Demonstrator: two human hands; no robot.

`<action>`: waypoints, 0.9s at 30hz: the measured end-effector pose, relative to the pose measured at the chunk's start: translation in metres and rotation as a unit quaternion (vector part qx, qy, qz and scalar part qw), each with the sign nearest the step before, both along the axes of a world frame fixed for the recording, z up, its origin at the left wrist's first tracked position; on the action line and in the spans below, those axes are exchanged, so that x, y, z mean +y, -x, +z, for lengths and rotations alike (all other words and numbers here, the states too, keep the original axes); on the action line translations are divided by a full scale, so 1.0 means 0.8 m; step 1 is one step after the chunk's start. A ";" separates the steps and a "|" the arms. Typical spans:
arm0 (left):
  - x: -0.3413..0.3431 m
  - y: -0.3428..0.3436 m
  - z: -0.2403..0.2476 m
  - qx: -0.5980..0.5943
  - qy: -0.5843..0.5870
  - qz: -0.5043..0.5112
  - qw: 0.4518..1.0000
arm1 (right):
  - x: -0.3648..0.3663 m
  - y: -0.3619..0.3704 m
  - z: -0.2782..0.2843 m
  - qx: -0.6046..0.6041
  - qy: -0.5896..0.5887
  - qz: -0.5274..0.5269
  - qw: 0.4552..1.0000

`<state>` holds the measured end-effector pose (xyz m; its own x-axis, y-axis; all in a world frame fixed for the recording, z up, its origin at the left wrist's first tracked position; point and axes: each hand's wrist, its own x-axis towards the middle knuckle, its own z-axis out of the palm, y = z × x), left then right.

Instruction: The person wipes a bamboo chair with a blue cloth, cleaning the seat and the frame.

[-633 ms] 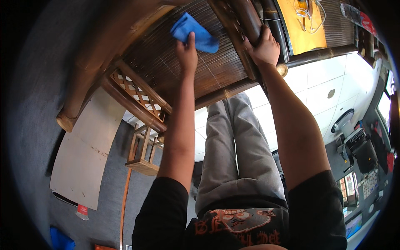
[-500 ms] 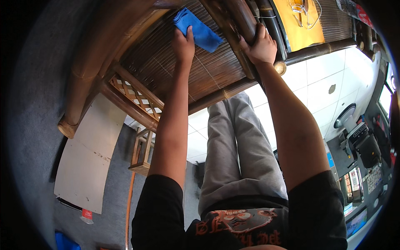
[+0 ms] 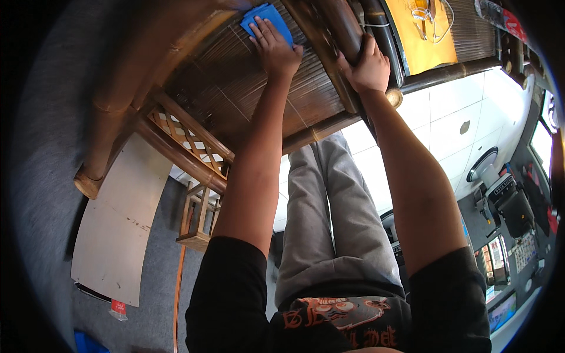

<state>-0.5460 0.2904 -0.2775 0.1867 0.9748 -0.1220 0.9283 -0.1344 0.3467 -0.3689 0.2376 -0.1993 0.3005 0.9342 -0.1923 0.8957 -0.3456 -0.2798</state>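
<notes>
At upper centre, the folded blue cloth [image 3: 279, 23] slants from upper left to lower right on the slatted table [image 3: 232, 85], the left hand [image 3: 281, 56] spread flat over it; the right hand [image 3: 372, 69] grips a bamboo pole [image 3: 336, 26].

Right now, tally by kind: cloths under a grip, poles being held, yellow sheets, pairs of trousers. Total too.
Blue cloth, under the left grip: 1
Brown pole, held in the right grip: 1
Yellow sheet: 1
Grey trousers: 1
Total: 4
</notes>
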 end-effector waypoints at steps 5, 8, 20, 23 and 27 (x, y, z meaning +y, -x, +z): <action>-0.012 -0.013 -0.002 -0.040 -0.002 -0.003 0.999 | -0.001 -0.009 -0.010 -0.028 -0.014 0.020 0.999; -0.021 -0.004 -0.009 0.026 -0.016 -0.030 0.999 | -0.001 -0.005 -0.008 -0.026 -0.012 0.016 0.999; -0.148 0.019 0.018 0.035 0.024 -0.141 0.989 | -0.005 -0.006 -0.010 -0.021 -0.016 0.011 1.000; -0.138 0.042 0.028 -0.053 0.013 -0.103 0.993 | -0.003 -0.007 -0.009 -0.025 -0.031 0.024 0.999; -0.090 0.078 0.040 -0.088 -0.052 -0.067 0.993 | -0.002 -0.008 0.005 -0.024 -0.037 0.027 0.999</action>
<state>-0.6086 0.2182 -0.2456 0.3255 0.9452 0.0243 0.8262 -0.2968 0.4789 -0.3628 0.2357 -0.1953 0.2565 0.9603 -0.1093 0.9257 -0.2766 -0.2581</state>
